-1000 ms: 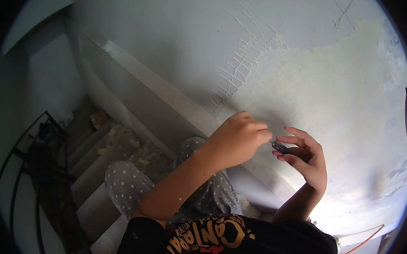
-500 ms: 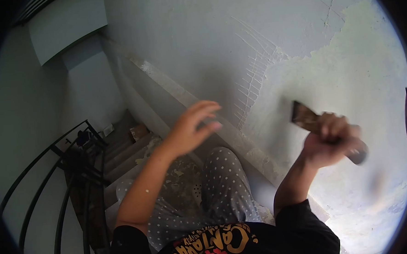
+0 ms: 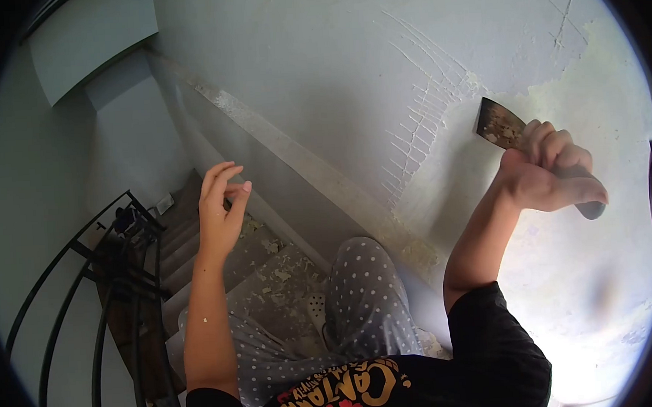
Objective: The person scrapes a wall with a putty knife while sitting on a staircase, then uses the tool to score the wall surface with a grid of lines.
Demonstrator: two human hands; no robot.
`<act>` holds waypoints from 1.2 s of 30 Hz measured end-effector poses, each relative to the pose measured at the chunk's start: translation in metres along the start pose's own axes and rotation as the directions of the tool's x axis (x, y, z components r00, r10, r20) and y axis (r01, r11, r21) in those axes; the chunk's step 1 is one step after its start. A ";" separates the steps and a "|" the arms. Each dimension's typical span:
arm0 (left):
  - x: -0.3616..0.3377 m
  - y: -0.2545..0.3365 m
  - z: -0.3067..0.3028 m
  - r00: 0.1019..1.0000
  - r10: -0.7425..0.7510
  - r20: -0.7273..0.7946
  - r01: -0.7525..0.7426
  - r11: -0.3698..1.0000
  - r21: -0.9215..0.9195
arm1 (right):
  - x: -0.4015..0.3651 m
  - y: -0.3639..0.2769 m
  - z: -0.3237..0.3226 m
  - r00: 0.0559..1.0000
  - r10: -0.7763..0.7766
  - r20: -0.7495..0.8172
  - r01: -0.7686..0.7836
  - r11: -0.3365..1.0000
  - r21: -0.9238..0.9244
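My right hand (image 3: 556, 165) is wrapped round the handle of a paint scraper (image 3: 502, 124), its wide, stained blade pointing up and left. Behind the blade is the wall (image 3: 321, 108), where a ragged border divides grey paint from a paler bare patch (image 3: 520, 245). Scored lines criss-cross the paint just left of the blade. My left hand (image 3: 223, 205) hangs in the air over the stairs, fingers loosely curved and apart, holding nothing.
Paint flakes (image 3: 282, 272) litter the stair treads below me. A black metal railing (image 3: 88, 304) runs down the left side. Along the wall's foot slopes a ledge (image 3: 294, 153). Under me are my bent knees in dotted trousers (image 3: 368, 297).
My left hand has drawn away from the wall, to the left. My right hand has moved up and slightly right with the scraper, its blade now nearer the scored paint.
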State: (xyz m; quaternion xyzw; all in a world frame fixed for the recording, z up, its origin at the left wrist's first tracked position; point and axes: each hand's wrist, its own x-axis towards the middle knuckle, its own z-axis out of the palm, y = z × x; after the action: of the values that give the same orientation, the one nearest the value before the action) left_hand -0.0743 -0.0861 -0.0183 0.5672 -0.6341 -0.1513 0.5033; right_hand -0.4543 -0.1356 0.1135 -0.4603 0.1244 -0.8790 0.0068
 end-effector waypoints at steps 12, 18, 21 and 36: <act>-0.012 0.010 0.043 0.942 0.193 0.276 -0.276 0.912 0.303 | 0.007 -0.031 0.006 0.977 -0.173 0.122 0.152 0.974 0.166; -0.015 0.014 0.056 0.930 0.221 0.294 -0.297 0.923 0.244 | -0.004 -0.019 0.006 0.964 -0.201 0.175 0.167 0.967 0.191; -0.017 0.011 0.058 0.922 0.253 0.292 -0.332 0.905 0.264 | -0.007 -0.014 0.016 0.970 -0.202 0.137 0.183 0.973 0.139; -0.021 0.013 0.050 0.922 0.248 0.297 -0.332 0.901 0.278 | -0.015 -0.006 0.016 0.940 -0.328 0.097 0.323 0.944 0.064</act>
State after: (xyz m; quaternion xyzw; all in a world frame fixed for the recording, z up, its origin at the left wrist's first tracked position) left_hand -0.1250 -0.0828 -0.0408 0.5160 -0.7873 -0.0397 0.3350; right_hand -0.4323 -0.1316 0.1111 -0.5205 0.0253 -0.8449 -0.1209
